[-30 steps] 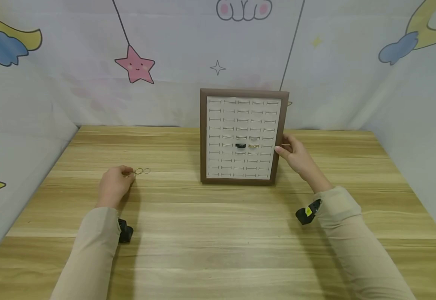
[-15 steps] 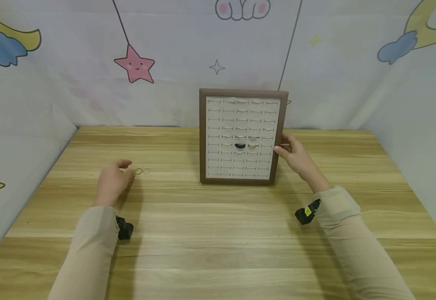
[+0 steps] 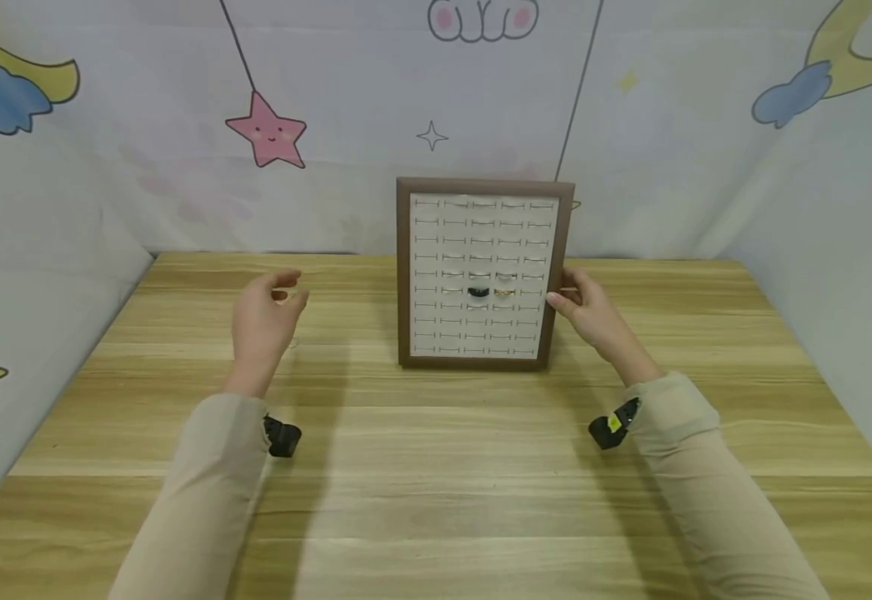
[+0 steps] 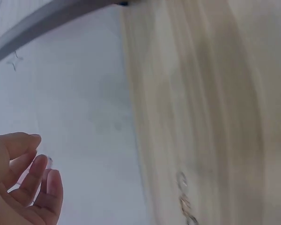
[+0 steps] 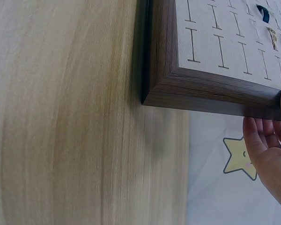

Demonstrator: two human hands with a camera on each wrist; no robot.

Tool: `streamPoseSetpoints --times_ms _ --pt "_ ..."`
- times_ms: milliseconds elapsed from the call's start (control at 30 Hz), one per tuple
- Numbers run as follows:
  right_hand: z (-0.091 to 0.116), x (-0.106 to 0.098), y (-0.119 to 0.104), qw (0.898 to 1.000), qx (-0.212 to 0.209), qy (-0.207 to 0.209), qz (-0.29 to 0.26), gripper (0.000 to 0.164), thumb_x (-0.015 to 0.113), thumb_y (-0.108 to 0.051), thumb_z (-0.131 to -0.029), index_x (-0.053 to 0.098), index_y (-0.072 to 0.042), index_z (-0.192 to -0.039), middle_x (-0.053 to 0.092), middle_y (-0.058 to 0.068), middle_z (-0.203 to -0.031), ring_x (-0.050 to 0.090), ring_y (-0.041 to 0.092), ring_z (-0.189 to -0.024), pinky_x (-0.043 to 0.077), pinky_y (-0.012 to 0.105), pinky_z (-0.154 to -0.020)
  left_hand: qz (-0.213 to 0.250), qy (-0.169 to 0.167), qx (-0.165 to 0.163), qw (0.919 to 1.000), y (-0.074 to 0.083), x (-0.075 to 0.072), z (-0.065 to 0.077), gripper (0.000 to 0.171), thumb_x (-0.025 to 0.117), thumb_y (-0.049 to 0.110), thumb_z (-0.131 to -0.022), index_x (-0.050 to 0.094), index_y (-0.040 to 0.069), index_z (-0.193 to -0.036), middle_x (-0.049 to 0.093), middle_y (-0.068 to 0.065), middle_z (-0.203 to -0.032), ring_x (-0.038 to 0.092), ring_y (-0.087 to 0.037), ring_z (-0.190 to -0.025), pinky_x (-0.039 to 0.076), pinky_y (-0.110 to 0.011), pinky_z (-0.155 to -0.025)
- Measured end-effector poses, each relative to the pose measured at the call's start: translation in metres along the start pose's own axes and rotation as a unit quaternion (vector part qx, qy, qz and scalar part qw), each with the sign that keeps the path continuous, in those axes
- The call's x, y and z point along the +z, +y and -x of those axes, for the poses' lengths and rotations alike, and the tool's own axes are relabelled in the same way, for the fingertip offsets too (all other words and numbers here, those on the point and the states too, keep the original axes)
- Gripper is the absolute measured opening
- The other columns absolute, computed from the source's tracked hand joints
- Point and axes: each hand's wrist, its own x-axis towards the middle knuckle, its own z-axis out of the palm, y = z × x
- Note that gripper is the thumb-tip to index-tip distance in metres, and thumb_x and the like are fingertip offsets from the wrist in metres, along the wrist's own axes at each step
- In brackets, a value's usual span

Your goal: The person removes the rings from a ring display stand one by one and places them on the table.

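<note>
A ring display board (image 3: 481, 333), brown-framed with a white slotted face, stands upright at the table's back. My right hand (image 3: 593, 321) grips its right edge, thumb at the front and fingers behind. A black ring (image 3: 478, 292), a gold ring (image 3: 505, 292) and a silver ring (image 3: 507, 276) sit in its slots. My left hand (image 3: 262, 329) is raised left of the board, fingers loosely bent; I see nothing clearly between them. Below it, loose rings (image 4: 182, 181) lie in a row on the table; the head view shows just one ring (image 3: 294, 342) beside the hand.
The wood-grain table (image 3: 436, 517) reaches back to a pale cloth backdrop (image 3: 346, 100) printed with stars and clouds. Cloth also closes off both sides. A black wrist camera (image 3: 283, 437) is on the left wrist, another black camera (image 3: 610, 430) on the right.
My left hand has left the rings on the table, rising and moving right and away from me, its thumb and index finger parting. My right hand and the board stay put.
</note>
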Motion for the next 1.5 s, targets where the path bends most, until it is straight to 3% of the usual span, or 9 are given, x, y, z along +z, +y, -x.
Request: streamPoseSetpoints --times_ms 333,567,733,1033,1500 --pt "0.0 0.0 0.001 1.0 -0.001 0.0 -0.002 0.054 0.043 -0.009 -0.101 0.019 0.009 -0.146 0.031 0.03 -0.147 0.034 0.042 -0.138 0.032 0.052 -0.114 0.052 0.016 0.109 0.9925 0.052 0.026 0.009 0.033 0.061 0.013 -0.093 0.06 0.005 -0.125 0.063 -0.014 -0.123 0.058 -0.032 -0.11 0.05 -0.044 -0.089" --pt "-0.001 0.0 0.001 1.0 -0.001 0.006 -0.006 0.053 0.043 -0.008 -0.101 0.021 0.008 -0.146 0.034 0.029 -0.145 0.035 0.042 -0.137 0.032 0.051 -0.114 -0.004 -0.02 0.173 0.9847 0.076 0.053 0.024 0.031 0.064 0.013 -0.091 0.062 0.007 -0.121 0.065 -0.01 -0.119 0.06 -0.026 -0.106 0.051 -0.04 -0.089" --pt "-0.001 0.0 0.0 1.0 0.0 0.003 -0.008 0.053 0.043 -0.008 -0.101 0.021 0.009 -0.146 0.033 0.03 -0.145 0.035 0.042 -0.137 0.032 0.051 -0.114 -0.037 -0.06 0.178 0.9814 0.088 0.073 0.031 0.03 0.064 0.015 -0.092 0.063 0.011 -0.121 0.065 -0.006 -0.117 0.06 -0.023 -0.105 0.053 -0.037 -0.085" --pt "-0.001 -0.001 0.0 1.0 0.0 0.001 -0.009 0.053 0.044 -0.009 -0.101 0.021 0.009 -0.146 0.033 0.03 -0.145 0.034 0.041 -0.138 0.031 0.051 -0.114 -0.034 -0.088 0.189 0.9774 0.101 0.107 0.034 0.025 0.065 0.015 -0.091 0.065 0.012 -0.116 0.066 -0.005 -0.115 0.061 -0.02 -0.107 0.053 -0.033 -0.087" --pt "-0.002 0.0 0.002 1.0 0.0 0.003 -0.005 0.053 0.044 -0.009 -0.101 0.022 0.008 -0.146 0.033 0.029 -0.146 0.035 0.041 -0.138 0.032 0.051 -0.114 -0.053 -0.083 0.19 0.9768 0.108 0.127 0.037 0.021 0.066 0.019 -0.09 0.067 0.017 -0.11 0.066 0.0 -0.107 0.061 -0.016 -0.099 0.054 -0.032 -0.078"
